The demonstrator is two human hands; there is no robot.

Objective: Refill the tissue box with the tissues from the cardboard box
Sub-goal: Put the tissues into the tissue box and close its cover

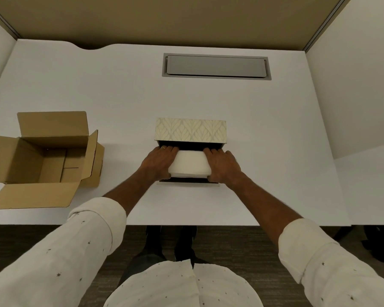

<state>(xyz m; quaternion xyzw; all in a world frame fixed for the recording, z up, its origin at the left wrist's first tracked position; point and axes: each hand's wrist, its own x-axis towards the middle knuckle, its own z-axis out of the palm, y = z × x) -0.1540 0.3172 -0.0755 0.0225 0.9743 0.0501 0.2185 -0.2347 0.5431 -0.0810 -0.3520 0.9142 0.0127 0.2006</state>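
Observation:
A leaf-patterned tissue box (190, 130) lies on the white desk, its dark open side facing me. A white stack of tissues (189, 163) sits half inside that opening. My left hand (159, 161) grips the stack's left end and my right hand (222, 165) grips its right end, fingertips reaching into the opening. A flap of the box (187, 182) lies flat under the stack. The brown cardboard box (43, 160) stands open at the left of the desk, and its visible inside holds nothing.
A grey cable hatch (215, 66) is set into the desk (264, 134) at the back. Partition walls enclose the desk on the left, back and right. The desk's front edge runs just below my forearms, with dark carpet and shoes beneath.

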